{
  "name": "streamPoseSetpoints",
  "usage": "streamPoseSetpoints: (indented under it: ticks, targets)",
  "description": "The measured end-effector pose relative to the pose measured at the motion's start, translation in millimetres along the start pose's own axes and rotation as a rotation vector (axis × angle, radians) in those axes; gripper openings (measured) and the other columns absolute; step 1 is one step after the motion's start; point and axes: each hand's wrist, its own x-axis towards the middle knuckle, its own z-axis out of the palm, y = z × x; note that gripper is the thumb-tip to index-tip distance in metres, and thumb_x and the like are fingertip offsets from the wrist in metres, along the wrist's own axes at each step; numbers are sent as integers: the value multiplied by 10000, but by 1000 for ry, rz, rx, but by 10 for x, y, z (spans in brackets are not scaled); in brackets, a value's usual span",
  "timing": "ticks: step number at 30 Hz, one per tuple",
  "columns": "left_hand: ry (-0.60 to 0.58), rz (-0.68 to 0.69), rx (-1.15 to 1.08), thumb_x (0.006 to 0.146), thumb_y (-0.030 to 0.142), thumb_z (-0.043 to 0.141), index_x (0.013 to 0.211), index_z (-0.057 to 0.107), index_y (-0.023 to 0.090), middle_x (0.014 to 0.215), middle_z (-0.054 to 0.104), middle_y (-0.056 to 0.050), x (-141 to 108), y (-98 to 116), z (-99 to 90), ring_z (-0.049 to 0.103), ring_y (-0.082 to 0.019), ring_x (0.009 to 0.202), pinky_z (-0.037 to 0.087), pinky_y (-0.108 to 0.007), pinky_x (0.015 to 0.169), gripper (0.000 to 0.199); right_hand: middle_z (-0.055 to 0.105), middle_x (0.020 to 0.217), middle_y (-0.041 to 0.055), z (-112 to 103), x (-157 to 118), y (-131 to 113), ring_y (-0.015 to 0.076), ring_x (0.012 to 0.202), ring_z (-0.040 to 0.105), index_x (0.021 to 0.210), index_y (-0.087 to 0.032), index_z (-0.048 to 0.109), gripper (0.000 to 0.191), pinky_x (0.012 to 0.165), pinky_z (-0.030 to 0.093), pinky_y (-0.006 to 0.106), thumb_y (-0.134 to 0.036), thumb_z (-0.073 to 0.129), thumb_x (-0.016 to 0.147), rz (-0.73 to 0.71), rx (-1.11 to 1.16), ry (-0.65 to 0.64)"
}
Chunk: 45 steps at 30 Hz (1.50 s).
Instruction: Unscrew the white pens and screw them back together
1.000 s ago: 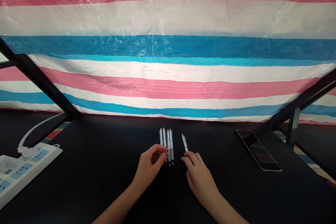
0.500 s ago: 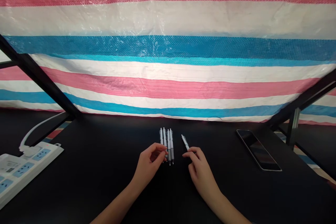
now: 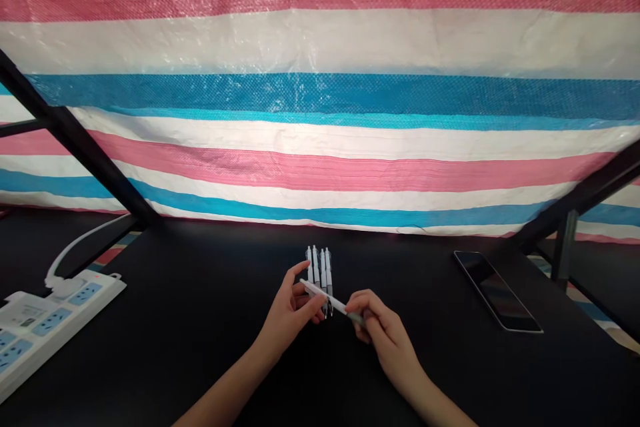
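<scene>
Here the right hand [image 3: 384,328] pinches a pen [image 3: 336,303], the left hand [image 3: 284,313] grips unclearly; lower left, the power-strip label [image 3: 25,315] is illegible.

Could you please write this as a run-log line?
right hand: holding white pen; left hand: at pen's clicker end, contact unclear; four pens: lying side by side; phone: right; power strip: left

Both forearms [image 3: 227,381] slant inward, left grip [image 3: 286,312] loosely curved, right grip [image 3: 384,328] pinched together.
</scene>
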Motion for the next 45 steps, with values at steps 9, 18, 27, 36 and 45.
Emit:
streamPoseSetpoints:
  ticks: [9, 18, 27, 36, 45]
  targets:
    - [-5, 93, 30, 774, 327, 648, 795, 637, 146, 561, 601, -1, -41, 60, -7, 558, -132, 531, 460, -255, 550, 183, 552, 784, 37, 33, 13, 7, 70, 524, 396, 967, -160, 587, 369, 438, 215, 203, -482, 582, 788, 408, 461, -10]
    - [32, 49, 52, 763, 351, 649, 788, 671, 135, 545, 621, -14, -50, 54, 21, 565, -139, 504, 477, -257, 537, 218, 388, 415, -74, 39, 11, 139, 27, 347, 193, 814, -115, 613, 486, 368, 102, 201, -595, 586, 744, 476, 346, -57]
    - [35, 85, 35, 764, 348, 648, 793, 687, 137, 568, 634, -26, -101, 20, 58, 582, -150, 528, 492, -262, 543, 216, 449, 486, -25, -14, 14, 25, 78, 427, 315, 886, -146, 675, 413, 421, 198, 225, -524, 533, 805, 208, -73, 28]
    - [40, 79, -48, 756, 317, 667, 785, 690, 140, 566, 629, -17, -146, 21, 91, 571, -132, 529, 481, -239, 533, 180, 487, 509, -3, 4, -28, 30, 118, 461, 399, 873, -168, 709, 364, 453, 277, 246, -490, 574, 773, 134, -158, 136]
    - [176, 18, -161, 773, 344, 661, 776, 673, 126, 565, 578, 3, -114, -58, 112, 549, -104, 522, 454, -206, 499, 219, 523, 480, 4, 43, 3, 48, 57, 332, 320, 795, -119, 636, 551, 347, 168, 203, -633, 438, 807, 433, 187, -54]
